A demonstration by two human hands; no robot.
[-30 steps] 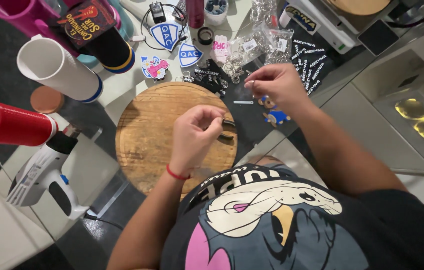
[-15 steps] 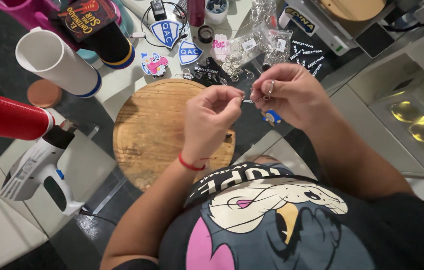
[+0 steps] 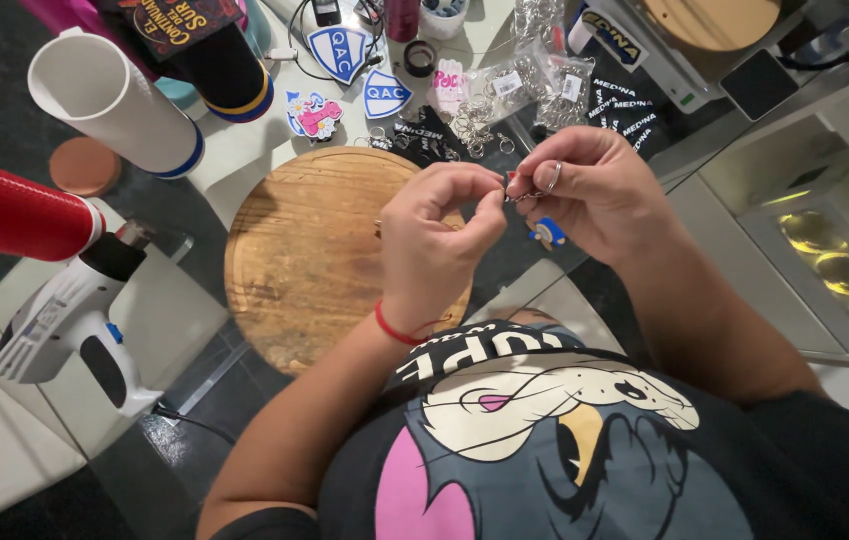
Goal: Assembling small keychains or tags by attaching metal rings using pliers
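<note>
The left hand and right hand are pinching a small metal ring between them, fingertips meeting above the round wooden board.

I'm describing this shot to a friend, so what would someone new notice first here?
First, the two hands meeting at the centre: the left hand and right hand pinch a small metal ring between them above a round wooden board. To the left, a red cup and a white cup lie on their sides beside a white heat gun.
</note>
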